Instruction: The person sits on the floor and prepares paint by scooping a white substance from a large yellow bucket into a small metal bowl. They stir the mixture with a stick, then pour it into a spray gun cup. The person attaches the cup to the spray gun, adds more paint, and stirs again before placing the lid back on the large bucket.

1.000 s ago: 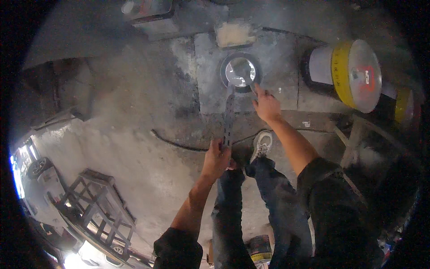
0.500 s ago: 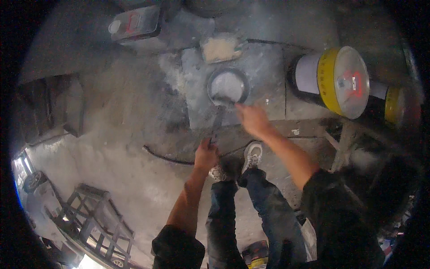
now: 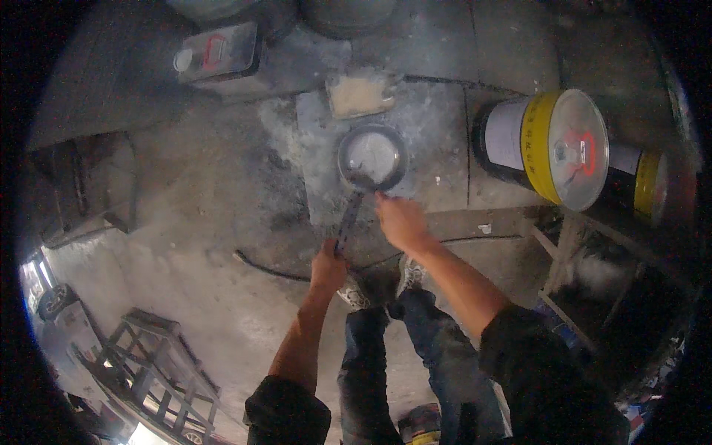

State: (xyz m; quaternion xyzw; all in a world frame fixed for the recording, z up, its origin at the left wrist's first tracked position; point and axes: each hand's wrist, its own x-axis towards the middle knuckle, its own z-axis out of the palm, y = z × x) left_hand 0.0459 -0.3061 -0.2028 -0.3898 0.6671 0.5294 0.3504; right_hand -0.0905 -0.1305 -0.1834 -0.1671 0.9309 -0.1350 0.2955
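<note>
Between my feet and a pale block lies a round dark bucket point(image 3: 343, 165), holding a whitish-grey material point(image 3: 372, 152). My left hand point(image 3: 328, 268) is closed round the lower end of a long dark flat bar point(image 3: 347, 222). The bar slants up and to the right, its far end over the bucket's near rim; the exact shape of that end is blurred. My right hand point(image 3: 403, 224) is at the same near rim, fingers curled in and fingertips against it beside the bar. Part of its grip is hidden from above.
A tan block point(image 3: 360, 98) sits just beyond the bucket. At the right stand large pails with yellow bands point(image 3: 545, 144). A rectangular metal can point(image 3: 219, 53) is at the far left. A dark hose point(image 3: 271, 273) crosses the floor before my shoes; a wooden frame point(image 3: 159, 363) stands lower left.
In the picture, both hands have shifted slightly left, the right one also lower. The bar's end has moved from inside the bucket toward its near rim. The view has tilted a little.
</note>
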